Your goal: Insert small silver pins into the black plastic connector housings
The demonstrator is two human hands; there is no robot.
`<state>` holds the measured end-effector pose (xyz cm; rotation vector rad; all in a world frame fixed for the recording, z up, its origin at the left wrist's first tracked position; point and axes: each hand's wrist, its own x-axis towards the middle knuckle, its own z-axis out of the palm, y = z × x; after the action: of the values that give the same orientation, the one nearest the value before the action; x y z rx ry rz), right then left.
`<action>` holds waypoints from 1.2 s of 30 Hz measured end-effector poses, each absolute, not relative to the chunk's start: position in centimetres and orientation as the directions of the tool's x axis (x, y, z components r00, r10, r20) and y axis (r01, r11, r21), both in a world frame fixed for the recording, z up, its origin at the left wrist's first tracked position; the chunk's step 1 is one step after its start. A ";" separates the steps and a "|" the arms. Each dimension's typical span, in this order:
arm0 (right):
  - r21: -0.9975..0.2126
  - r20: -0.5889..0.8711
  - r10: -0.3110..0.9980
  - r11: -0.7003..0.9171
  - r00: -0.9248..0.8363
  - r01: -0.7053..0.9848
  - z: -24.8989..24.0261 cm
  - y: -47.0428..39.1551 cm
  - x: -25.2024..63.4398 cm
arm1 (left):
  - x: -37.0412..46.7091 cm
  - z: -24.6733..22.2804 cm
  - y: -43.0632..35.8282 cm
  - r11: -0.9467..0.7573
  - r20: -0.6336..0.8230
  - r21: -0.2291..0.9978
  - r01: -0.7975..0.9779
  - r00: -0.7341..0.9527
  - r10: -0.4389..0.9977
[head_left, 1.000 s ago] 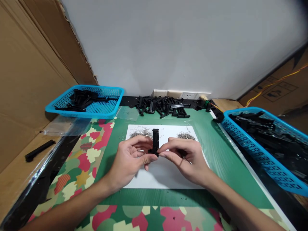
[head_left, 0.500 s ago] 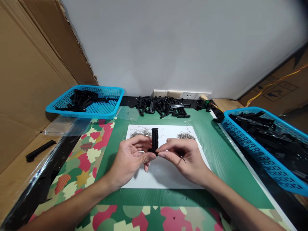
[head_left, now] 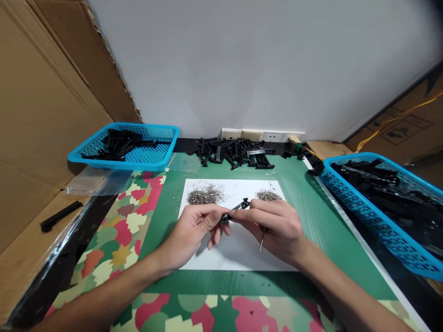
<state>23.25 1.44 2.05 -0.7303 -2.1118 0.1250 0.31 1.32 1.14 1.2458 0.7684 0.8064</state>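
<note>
My left hand [head_left: 188, 233] is closed on a narrow black plastic part [head_left: 244, 203], pinching its near end between thumb and fingers over the white paper. The part lies tilted, its far end pointing up and to the right. With its fingertips against the part, my right hand [head_left: 278, 228] is closed too. A thin metal rod [head_left: 262, 240] is tucked in that hand and sticks out below the fingers. Behind the hands, a larger pile of tiny metal pieces, like small springs [head_left: 206, 193], lies on the paper [head_left: 228, 258]. A smaller pile [head_left: 268, 195] is partly behind my right hand.
Black parts are heaped [head_left: 238, 152] along the wall under the sockets. A blue basket [head_left: 145, 161] at the left and another blue basket [head_left: 377, 235] at the right hold more. One loose black part [head_left: 61, 216] lies on cardboard at the left. Green sheeting [head_left: 332, 235] covers the table.
The black part has gone from upright to tilted over toward the right. My right hand has turned, and the rod now points down from it.
</note>
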 end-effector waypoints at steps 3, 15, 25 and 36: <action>-0.285 0.683 0.533 0.824 -0.499 0.490 2.1 1.5 23.6 | 0.1 1.1 1.2 -0.089 0.060 0.995 0.048 0.434 0.899; -0.526 0.345 0.740 0.662 -0.577 0.534 2.4 2.1 24.5 | -0.3 0.0 1.3 -0.543 0.411 0.724 0.426 0.366 0.835; -0.425 0.264 0.772 0.631 -0.578 0.649 2.3 2.8 25.3 | -0.2 -0.9 1.4 -0.548 0.370 0.673 0.498 0.415 0.831; -0.813 0.399 0.895 0.445 -0.199 0.375 2.7 1.1 22.2 | -0.1 -1.1 1.2 -0.658 0.461 0.569 0.492 0.472 0.751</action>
<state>22.20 1.15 2.72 -1.0905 -1.7750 0.7082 -0.08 1.17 -1.14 2.3663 1.0466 1.0027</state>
